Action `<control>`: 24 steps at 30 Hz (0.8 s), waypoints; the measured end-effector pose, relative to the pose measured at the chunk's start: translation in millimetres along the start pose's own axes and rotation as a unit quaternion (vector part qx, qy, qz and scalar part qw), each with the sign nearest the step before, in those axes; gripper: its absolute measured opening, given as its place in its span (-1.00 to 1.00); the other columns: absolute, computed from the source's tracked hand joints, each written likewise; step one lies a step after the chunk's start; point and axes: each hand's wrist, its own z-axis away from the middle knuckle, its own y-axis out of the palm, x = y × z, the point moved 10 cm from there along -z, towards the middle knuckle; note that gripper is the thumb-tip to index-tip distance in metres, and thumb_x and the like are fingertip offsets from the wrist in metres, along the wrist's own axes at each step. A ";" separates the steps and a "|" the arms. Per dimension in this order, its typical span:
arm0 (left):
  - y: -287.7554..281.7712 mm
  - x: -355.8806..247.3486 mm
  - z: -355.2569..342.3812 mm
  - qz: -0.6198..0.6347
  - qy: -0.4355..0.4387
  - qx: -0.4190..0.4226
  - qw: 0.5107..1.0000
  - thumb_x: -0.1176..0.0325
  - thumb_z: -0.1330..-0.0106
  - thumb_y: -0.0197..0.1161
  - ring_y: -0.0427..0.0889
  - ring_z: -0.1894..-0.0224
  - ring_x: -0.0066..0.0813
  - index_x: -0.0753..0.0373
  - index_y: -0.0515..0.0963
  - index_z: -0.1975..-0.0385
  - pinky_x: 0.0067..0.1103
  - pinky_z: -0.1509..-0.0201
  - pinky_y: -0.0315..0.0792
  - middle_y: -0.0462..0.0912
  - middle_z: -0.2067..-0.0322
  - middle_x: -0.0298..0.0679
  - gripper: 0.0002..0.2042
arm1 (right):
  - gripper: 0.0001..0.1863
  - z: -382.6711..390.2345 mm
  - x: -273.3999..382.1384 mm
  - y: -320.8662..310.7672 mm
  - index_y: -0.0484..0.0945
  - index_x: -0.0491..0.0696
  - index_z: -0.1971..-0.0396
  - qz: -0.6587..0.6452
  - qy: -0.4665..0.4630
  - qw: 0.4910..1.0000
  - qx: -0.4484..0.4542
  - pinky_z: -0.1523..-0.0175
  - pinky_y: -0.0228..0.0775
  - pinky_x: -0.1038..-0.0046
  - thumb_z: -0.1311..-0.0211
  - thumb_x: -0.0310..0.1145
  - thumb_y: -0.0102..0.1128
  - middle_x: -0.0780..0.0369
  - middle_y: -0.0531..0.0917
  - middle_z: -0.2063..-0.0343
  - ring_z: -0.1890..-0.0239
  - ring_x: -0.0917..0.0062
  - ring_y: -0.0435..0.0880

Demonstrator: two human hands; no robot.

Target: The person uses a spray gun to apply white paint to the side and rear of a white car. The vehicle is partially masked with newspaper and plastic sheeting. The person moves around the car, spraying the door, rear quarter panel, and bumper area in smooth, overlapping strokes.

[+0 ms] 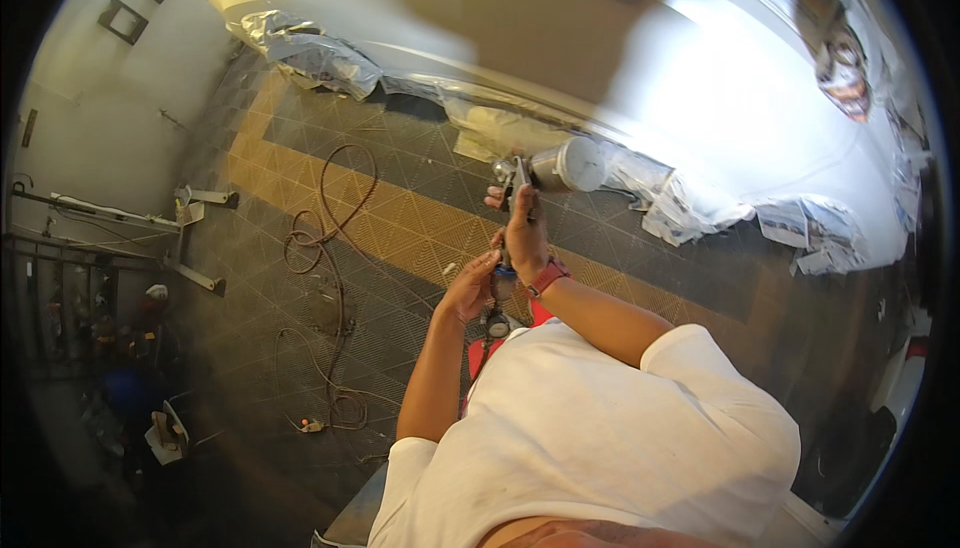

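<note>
A spray gun (514,184) with a pale round paint cup (567,165) is gripped by my right hand (526,235), its fingers wrapped round the handle. The cup points to the right, toward a white car body (440,8). My left hand (472,286) is closed, fingertips pinching the air fitting (506,271) with a blue ring at the bottom of the handle. Below that fitting hangs a small round gauge (498,327), close to my shirt. A red watch (547,275) sits on my right wrist.
Masking paper and plastic (690,198) line the car's lower edge. A reddish-brown hose (335,288) lies looped on the tiled floor (400,198). At left stands a metal rack (100,210) with feet sticking out; a cardboard piece (167,432) lies in the dark lower left.
</note>
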 end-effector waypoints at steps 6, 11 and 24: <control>-66.1 -88.9 -42.6 -0.017 0.029 -0.003 0.999 0.09 -0.58 0.14 0.68 -0.06 -0.45 0.22 0.53 -0.15 -0.37 -0.15 0.61 0.68 0.00 -0.26 -0.64 | -0.38 -83.2 -1.7 82.0 0.51 -0.16 -0.13 -0.055 -0.015 0.998 0.022 0.48 0.55 0.49 -0.56 0.12 -0.19 0.17 0.69 -0.05 -0.07 0.46 0.72; -108.5 -181.8 -51.2 0.001 0.083 -0.082 0.993 0.15 -0.57 0.18 0.73 0.14 -0.56 0.16 0.56 -0.06 -0.48 0.02 0.64 0.70 0.11 -0.39 -0.74 | -0.43 -140.9 -10.9 174.4 0.53 -0.15 -0.14 -0.061 0.013 0.995 0.078 0.48 0.49 0.55 -0.59 0.03 -0.25 0.19 0.68 -0.02 0.00 0.54 0.70; -276.0 -374.8 -38.0 0.044 0.158 -0.097 0.982 0.15 -0.57 0.19 0.72 0.18 -0.62 0.12 0.57 0.03 -0.59 0.10 0.61 0.72 0.20 -0.39 -0.79 | -0.22 -232.9 -87.8 431.8 0.48 -0.17 -0.14 -0.025 0.062 0.990 0.126 0.55 0.45 0.60 -0.51 0.33 -0.18 0.16 0.69 0.09 0.11 0.53 0.73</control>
